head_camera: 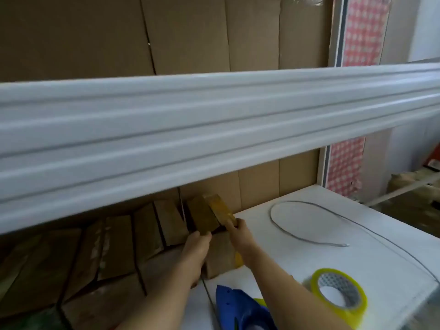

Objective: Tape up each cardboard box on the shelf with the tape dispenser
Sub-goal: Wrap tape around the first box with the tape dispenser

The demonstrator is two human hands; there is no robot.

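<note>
White shelf surface on the right side, bare apart from a loop of grey wire and, near the front edge, a roll of clear tape lying tilted beside a blue tape dispenser. White ribbed beam of the upper shelf crossing the whole view, blurred, low over the working level. Cardboard sheets lining the back wall; pink checked cloth at far right. Row of small cardboard boxes leaning along the left of the shelf, tightly packed. One taped box at the right end of the row, just beside the bare white surface. Left hand gripping its near end, fingers curled over it. Right hand pinching its right corner. Open room only to the right of the boxes.
</note>
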